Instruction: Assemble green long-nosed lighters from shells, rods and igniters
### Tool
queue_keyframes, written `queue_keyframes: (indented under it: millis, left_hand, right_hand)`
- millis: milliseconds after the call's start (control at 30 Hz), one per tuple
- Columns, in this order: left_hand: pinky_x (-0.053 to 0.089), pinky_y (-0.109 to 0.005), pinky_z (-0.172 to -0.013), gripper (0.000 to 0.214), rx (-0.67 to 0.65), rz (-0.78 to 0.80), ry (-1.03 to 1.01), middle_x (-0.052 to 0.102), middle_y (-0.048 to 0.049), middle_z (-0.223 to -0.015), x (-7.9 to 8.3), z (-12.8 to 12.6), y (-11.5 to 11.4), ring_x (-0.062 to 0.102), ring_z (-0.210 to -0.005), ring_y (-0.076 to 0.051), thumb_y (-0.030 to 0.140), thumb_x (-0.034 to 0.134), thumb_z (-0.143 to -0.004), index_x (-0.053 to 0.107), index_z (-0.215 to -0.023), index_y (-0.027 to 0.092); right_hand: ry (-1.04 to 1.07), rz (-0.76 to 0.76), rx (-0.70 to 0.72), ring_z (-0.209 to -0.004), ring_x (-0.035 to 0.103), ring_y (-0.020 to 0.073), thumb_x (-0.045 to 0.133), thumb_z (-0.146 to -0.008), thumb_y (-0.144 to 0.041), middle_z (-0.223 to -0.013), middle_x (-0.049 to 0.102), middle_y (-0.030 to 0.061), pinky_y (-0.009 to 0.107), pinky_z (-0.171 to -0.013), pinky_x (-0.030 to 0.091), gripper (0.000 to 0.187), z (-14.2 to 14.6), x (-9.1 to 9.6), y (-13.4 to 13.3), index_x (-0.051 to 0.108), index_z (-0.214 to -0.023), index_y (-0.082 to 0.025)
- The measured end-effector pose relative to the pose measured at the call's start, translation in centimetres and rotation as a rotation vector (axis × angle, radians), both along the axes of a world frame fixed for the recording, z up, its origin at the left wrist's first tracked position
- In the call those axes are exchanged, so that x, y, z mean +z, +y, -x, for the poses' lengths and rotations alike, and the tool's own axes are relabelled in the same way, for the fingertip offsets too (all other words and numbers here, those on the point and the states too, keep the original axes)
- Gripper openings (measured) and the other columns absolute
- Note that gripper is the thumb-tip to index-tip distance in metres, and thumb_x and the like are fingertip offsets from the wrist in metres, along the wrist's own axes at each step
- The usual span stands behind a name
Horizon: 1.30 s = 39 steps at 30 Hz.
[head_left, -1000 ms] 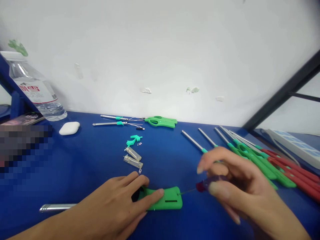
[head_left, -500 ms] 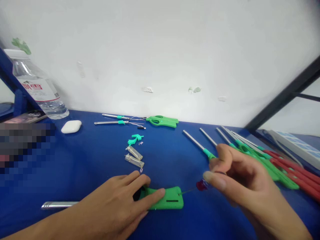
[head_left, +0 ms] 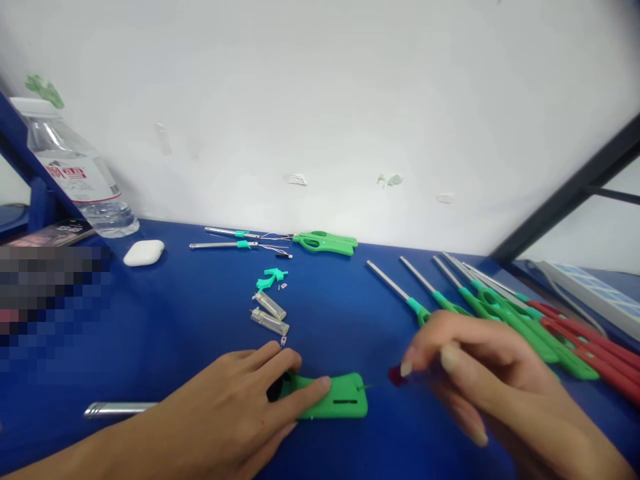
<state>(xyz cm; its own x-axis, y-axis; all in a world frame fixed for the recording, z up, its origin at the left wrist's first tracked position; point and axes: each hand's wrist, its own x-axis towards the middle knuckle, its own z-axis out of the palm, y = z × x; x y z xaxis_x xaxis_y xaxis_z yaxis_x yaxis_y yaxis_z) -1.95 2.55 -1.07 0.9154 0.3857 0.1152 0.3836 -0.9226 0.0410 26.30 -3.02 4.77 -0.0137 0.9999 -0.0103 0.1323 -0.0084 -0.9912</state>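
My left hand (head_left: 240,407) lies over a green lighter body (head_left: 336,398) on the blue table, fingers and thumb pressing it down. A metal tube (head_left: 120,409) sticks out to the left from under that hand. My right hand (head_left: 480,383) pinches a small screwdriver with a dark red handle (head_left: 397,375). Its thin tip (head_left: 369,386) points left at the right end of the green body.
Several green and red long-nosed lighters (head_left: 505,310) lie at the right. Small clear parts (head_left: 269,313), a teal piece (head_left: 270,277), a dismantled green lighter (head_left: 325,242) and two metal tubes (head_left: 225,240) lie ahead. A water bottle (head_left: 75,180) and white case (head_left: 143,253) stand left.
My right hand has turned and dropped lower over the screwdriver, its fingers now curled down around the handle. My left hand and the green body have stayed put.
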Motion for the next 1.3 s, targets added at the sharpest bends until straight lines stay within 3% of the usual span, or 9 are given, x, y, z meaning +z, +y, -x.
queue_keyframes:
  millis: [167, 400, 500, 600, 733, 867, 967, 1100, 1300]
  left_hand:
    - [0.067, -0.051, -0.084, 0.061, 0.003, -0.010, -0.048, 0.069, -0.0134, -0.128, 0.1, -0.1, 0.0, 0.071, -0.113, -0.035, 0.011, 0.050, -0.102, 0.044, -0.160, 0.030]
    - [0.068, -0.053, -0.082, 0.067, -0.004, -0.012, -0.031, 0.069, -0.0149, -0.128, -0.1, -0.1, 0.2, 0.071, -0.113, -0.035, 0.008, 0.049, -0.101, 0.038, -0.164, 0.028]
    - [0.068, -0.054, -0.086, 0.067, -0.005, -0.006, -0.009, 0.069, -0.0146, -0.128, -0.2, 0.0, 0.2, 0.071, -0.114, -0.035, 0.009, 0.048, -0.102, 0.037, -0.165, 0.028]
    - [0.068, -0.054, -0.085, 0.065, -0.012, -0.006, 0.001, 0.069, -0.0154, -0.129, -0.2, 0.1, 0.1, 0.070, -0.113, -0.036, 0.011, 0.048, -0.103, 0.037, -0.165, 0.027]
    - [0.067, -0.054, -0.086, 0.063, -0.002, -0.012, -0.002, 0.069, -0.0149, -0.128, -0.2, 0.2, 0.1, 0.070, -0.114, -0.036, 0.012, 0.048, -0.104, 0.039, -0.164, 0.028]
    - [0.067, -0.051, -0.084, 0.062, 0.003, -0.003, -0.020, 0.068, -0.0138, -0.127, -0.1, 0.1, 0.2, 0.070, -0.112, -0.034, 0.013, 0.049, -0.104, 0.042, -0.162, 0.030]
    - [0.066, -0.048, -0.085, 0.063, -0.001, -0.004, -0.033, 0.068, -0.0121, -0.125, -0.2, 0.0, 0.2, 0.070, -0.110, -0.033, 0.012, 0.051, -0.103, 0.043, -0.162, 0.031]
    - [0.064, -0.043, -0.089, 0.067, 0.008, -0.010, -0.056, 0.067, -0.0108, -0.129, -0.2, 0.1, 0.1, 0.069, -0.112, -0.031, 0.010, 0.053, -0.101, 0.042, -0.163, 0.032]
    - [0.066, -0.051, -0.087, 0.067, -0.006, -0.013, -0.010, 0.068, -0.0141, -0.128, 0.0, 0.0, 0.2, 0.070, -0.113, -0.035, 0.011, 0.052, -0.101, 0.039, -0.164, 0.028]
  right_hand:
    - [0.002, -0.032, -0.084, -0.047, 0.033, 0.0034, 0.101, -0.066, -0.051, -0.060, 0.050, -0.0072, 0.021, -0.042, 0.019, 0.050, 0.4, 0.0, 0.5, 0.061, -0.069, -0.021]
    - [-0.022, -0.044, 0.136, -0.040, 0.038, 0.0034, 0.084, -0.089, -0.058, -0.064, 0.058, -0.0054, 0.021, -0.040, 0.031, 0.033, -0.9, -0.7, 0.2, 0.079, -0.092, -0.026]
    - [-0.038, -0.080, 0.107, -0.040, 0.043, 0.0058, 0.075, -0.095, -0.066, -0.057, 0.062, -0.0036, 0.024, -0.048, 0.040, 0.040, -1.0, -0.8, -0.1, 0.082, -0.091, -0.027]
    - [-0.041, -0.013, 0.064, -0.042, 0.046, 0.0099, 0.065, -0.097, -0.074, -0.043, 0.054, -0.0042, 0.027, -0.051, 0.041, 0.052, -0.5, -0.4, -0.2, 0.082, -0.090, -0.025]
    - [-0.005, 0.022, -0.016, -0.042, 0.037, 0.0059, 0.082, -0.083, -0.075, -0.049, 0.056, -0.0052, 0.025, -0.051, 0.037, 0.052, 0.3, 0.2, 0.1, 0.078, -0.081, -0.023]
    - [0.019, -0.007, -0.077, -0.044, 0.029, 0.0025, 0.097, -0.066, -0.067, -0.059, 0.051, -0.0076, 0.021, -0.041, 0.018, 0.054, 0.4, 0.0, 0.5, 0.067, -0.072, -0.022]
    - [-0.015, -0.066, -0.034, -0.046, 0.032, 0.0029, 0.093, -0.078, -0.062, -0.060, 0.051, -0.0078, 0.020, -0.042, 0.017, 0.050, 0.1, -0.2, 0.8, 0.063, -0.074, -0.022]
    - [-0.042, -0.045, 0.066, -0.043, 0.032, 0.0055, 0.081, -0.092, -0.061, -0.052, 0.046, -0.0090, 0.021, -0.043, 0.024, 0.038, -0.2, -0.1, 0.5, 0.073, -0.091, -0.024]
    - [-0.056, -0.050, 0.076, -0.047, 0.047, 0.0118, 0.064, -0.100, -0.070, -0.050, 0.059, -0.0015, 0.028, -0.053, 0.040, 0.052, -0.3, 0.0, 0.0, 0.083, -0.095, -0.022]
